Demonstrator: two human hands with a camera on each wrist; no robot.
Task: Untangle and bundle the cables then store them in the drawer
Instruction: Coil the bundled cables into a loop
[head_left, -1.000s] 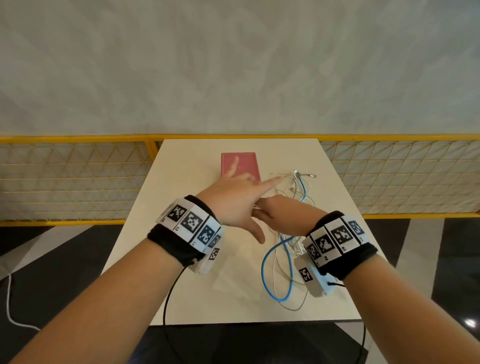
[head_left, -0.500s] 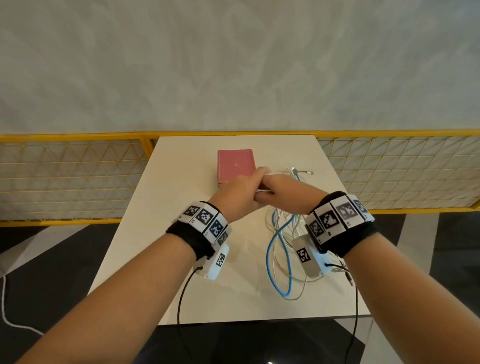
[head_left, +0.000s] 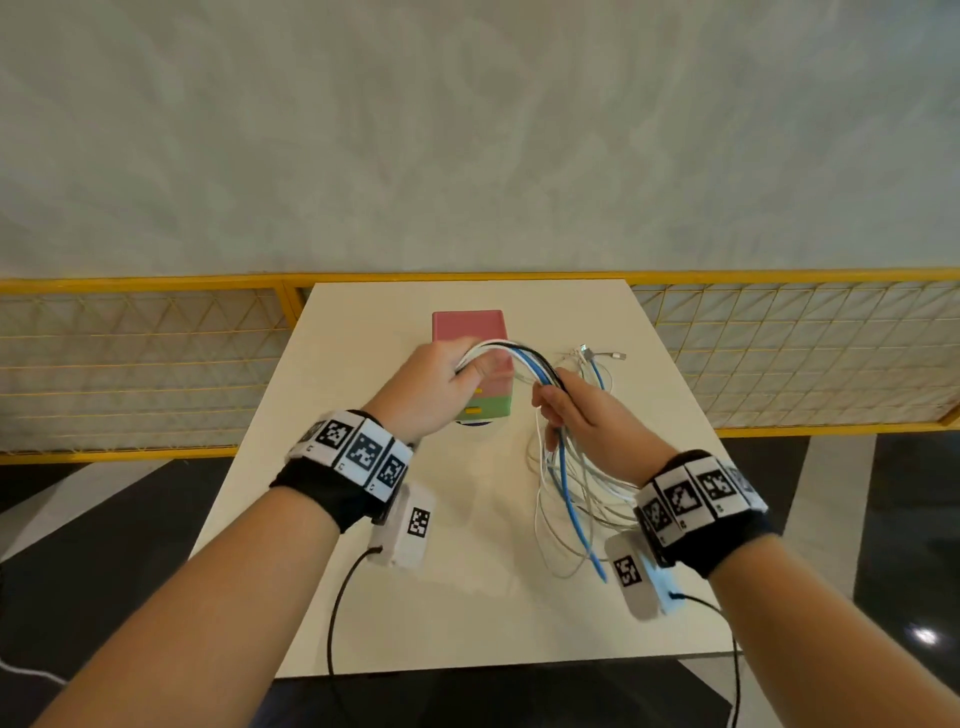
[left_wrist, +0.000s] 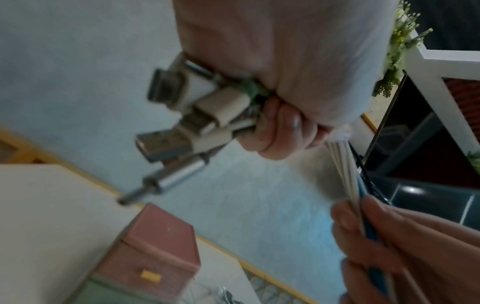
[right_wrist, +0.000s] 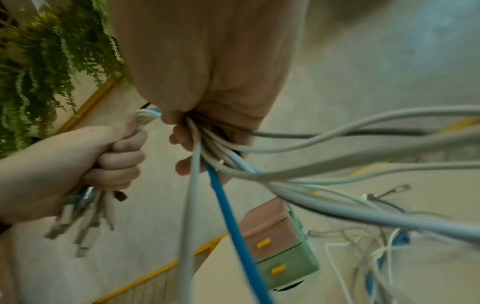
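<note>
The left hand (head_left: 447, 384) is curled in a fist round one end of the cables (head_left: 524, 358), with the plug ends (left_wrist: 179, 115) sticking out below its fingers. The right hand (head_left: 582, 415) grips the same bunch a little further along, fingers wrapped round white, grey, blue and black strands. Between the two hands the cables arch in a short span, held above the table (head_left: 363, 597). Below the right hand the rest of the cables hang in loose loops (head_left: 566, 499) that reach down to the table on the near right. More cable ends (head_left: 597, 356) lie on the table at the far right, beyond the right hand. The small drawer unit (head_left: 470, 325), pink on top and green at the bottom with yellow pulls, stands at the far middle of the table, just behind the left hand, both drawers closed. A yellow mesh fence (head_left: 130, 364) runs behind the table, with a pale wall (head_left: 467, 130) beyond.
</note>
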